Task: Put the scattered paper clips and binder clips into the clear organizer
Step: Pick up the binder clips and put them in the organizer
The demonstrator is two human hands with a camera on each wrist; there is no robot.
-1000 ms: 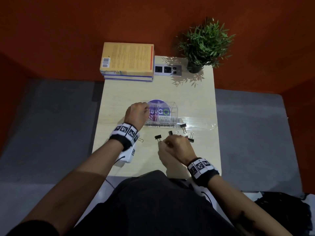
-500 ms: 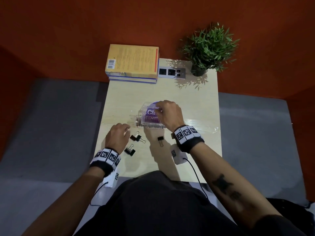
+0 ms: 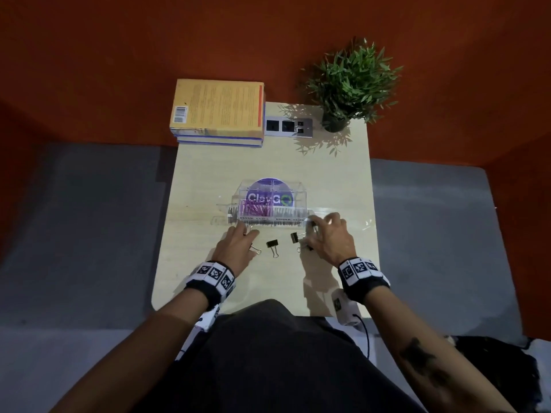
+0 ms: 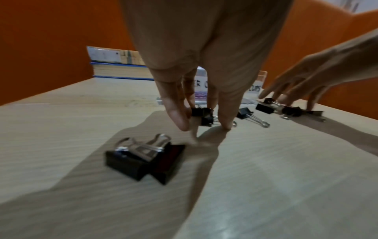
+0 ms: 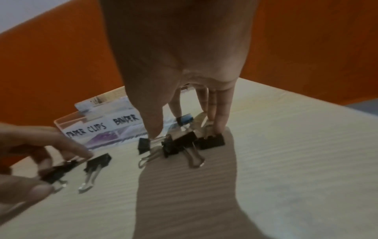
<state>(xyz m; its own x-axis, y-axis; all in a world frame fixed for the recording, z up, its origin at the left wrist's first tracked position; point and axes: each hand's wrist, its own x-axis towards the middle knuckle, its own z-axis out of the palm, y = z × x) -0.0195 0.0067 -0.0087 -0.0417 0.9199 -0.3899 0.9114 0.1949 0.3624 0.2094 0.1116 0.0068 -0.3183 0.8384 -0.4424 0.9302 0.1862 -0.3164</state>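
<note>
The clear organizer (image 3: 269,201) stands mid-table with purple paper clips in its left compartment; its labels read PAPER CLIPS and BINDER (image 5: 96,127). Several black binder clips lie in front of it. My left hand (image 3: 238,242) pinches one binder clip (image 4: 201,113) between thumb and fingers, just above the table. Another clip (image 4: 143,158) lies nearer my wrist, and a loose one (image 3: 272,244) sits between the hands. My right hand (image 3: 325,236) reaches down with straight fingers, its fingertips (image 5: 219,127) touching a cluster of clips (image 5: 180,143), thumb on the cluster's left side.
A stack of books (image 3: 219,111) sits at the table's back left, a socket panel (image 3: 288,126) beside it and a potted plant (image 3: 348,84) at the back right. Clear film (image 3: 354,225) lies right of the organizer. The table (image 3: 268,281) is narrow, with grey floor on both sides.
My right hand has left the organizer and come down on the clips at its front right. My left hand has moved right and forward onto a clip by the organizer's front.
</note>
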